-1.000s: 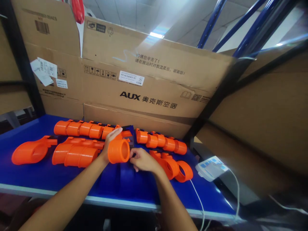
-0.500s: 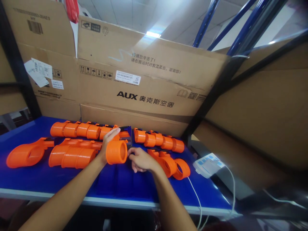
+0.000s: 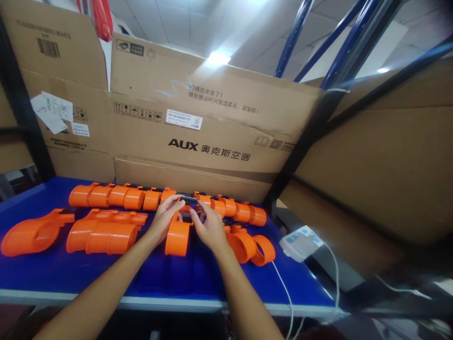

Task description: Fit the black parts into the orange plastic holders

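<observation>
In the head view my left hand (image 3: 165,218) grips an orange ring-shaped plastic part (image 3: 178,239) by its upper arm, above the blue tabletop. Its wide ring hangs below the fingers. A dark blue-black piece (image 3: 188,201) shows at the upper end, between my two hands. My right hand (image 3: 210,227) is closed from the other side, thumb and index finger at this dark piece; its other fingers are partly hidden. How the dark piece joins the orange part cannot be made out.
Several similar orange parts (image 3: 133,199) line the back of the blue table (image 3: 31,269). More lie at the left (image 3: 111,237) and right (image 3: 264,249). A white device (image 3: 300,243) with a cable stands at the right edge. Cardboard (image 3: 212,127) walls the back; a black post (image 3: 297,146) rises at right.
The orange part has turned so that its ring points down. My right hand has risen from beside the ring to the dark piece at the top. The view has shifted slightly.
</observation>
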`<act>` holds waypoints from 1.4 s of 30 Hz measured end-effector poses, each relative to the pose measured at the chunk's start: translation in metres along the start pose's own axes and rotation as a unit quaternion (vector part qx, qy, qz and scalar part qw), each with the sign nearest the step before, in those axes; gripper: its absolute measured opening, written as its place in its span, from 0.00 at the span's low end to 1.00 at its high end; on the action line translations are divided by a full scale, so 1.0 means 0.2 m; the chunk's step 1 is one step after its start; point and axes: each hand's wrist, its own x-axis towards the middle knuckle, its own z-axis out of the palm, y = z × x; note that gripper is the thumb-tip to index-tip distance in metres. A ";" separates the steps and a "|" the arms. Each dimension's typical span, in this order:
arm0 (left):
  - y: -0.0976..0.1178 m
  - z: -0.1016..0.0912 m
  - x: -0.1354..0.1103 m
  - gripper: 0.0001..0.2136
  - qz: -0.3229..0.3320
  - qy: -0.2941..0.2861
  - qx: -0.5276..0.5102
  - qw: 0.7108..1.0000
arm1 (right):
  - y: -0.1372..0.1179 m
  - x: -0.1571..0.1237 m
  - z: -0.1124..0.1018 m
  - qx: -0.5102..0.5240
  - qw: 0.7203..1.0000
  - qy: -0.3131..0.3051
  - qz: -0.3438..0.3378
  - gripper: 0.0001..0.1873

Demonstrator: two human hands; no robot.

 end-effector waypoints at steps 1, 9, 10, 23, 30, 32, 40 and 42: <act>0.00 0.00 0.00 0.25 -0.003 -0.008 0.009 1.000 | 0.00 0.00 0.00 -0.007 1.000 0.006 -0.005 0.27; -0.03 -0.01 0.00 0.23 -0.019 -0.028 0.092 0.995 | 0.01 -0.01 0.04 -0.055 0.997 -0.017 -0.052 0.23; -0.03 -0.02 0.01 0.23 -0.018 -0.027 0.089 0.995 | 0.01 -0.01 0.04 -0.057 0.997 -0.022 -0.052 0.22; -0.04 -0.03 0.02 0.22 -0.004 -0.024 0.087 0.996 | 0.03 0.00 0.02 -0.087 0.992 -0.069 -0.068 0.21; -0.04 -0.03 0.02 0.20 -0.004 -0.014 0.095 0.995 | 0.03 0.00 0.01 -0.130 0.984 -0.076 -0.090 0.27; -0.04 -0.03 0.02 0.21 -0.009 -0.015 0.096 0.995 | 0.04 0.00 0.00 -0.127 0.984 -0.078 -0.094 0.28; -0.05 -0.05 0.02 0.23 -0.058 -0.030 0.070 0.995 | 0.04 0.00 0.02 -0.166 0.977 -0.094 -0.097 0.30; -0.06 -0.05 0.02 0.23 -0.063 -0.032 0.071 0.995 | 0.03 -0.01 0.04 -0.186 0.974 -0.091 -0.087 0.30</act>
